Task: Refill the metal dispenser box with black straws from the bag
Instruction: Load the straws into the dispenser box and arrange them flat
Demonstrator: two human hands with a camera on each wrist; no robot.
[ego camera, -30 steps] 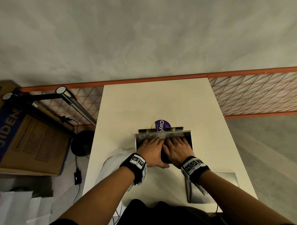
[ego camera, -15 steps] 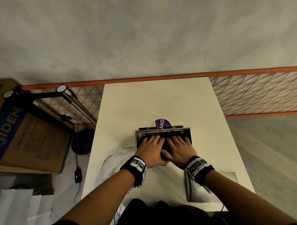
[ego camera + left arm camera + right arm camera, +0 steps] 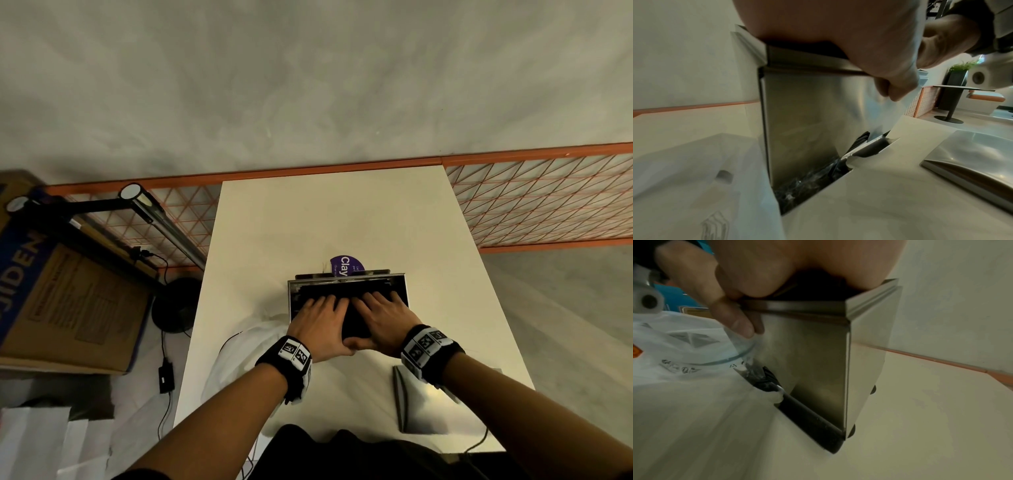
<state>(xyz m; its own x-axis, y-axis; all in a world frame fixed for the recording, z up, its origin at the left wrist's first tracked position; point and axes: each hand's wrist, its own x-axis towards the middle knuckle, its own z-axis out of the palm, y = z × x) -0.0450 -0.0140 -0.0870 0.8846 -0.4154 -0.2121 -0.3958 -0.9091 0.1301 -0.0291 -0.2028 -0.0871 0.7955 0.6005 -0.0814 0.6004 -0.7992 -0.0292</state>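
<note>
Dispenser box (image 3: pixel 347 286) upright on table (image 3: pixel 308 212), lid off. Left hand (image 3: pixel 317 323) and right hand (image 3: pixel 383 320) flat on black straws (image 3: pixel 342 294) inside box, fingers straight, slightly spread, thumbs over near rim: likely levelling load. Straw long axis runs box side to side. Bag (image 3: pixel 684 353) left of box.

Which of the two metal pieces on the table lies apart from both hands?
The metal lid, lying on the table's near right. The metal dispenser box stands upright farther back with the left hand and right hand on its straws.
</note>
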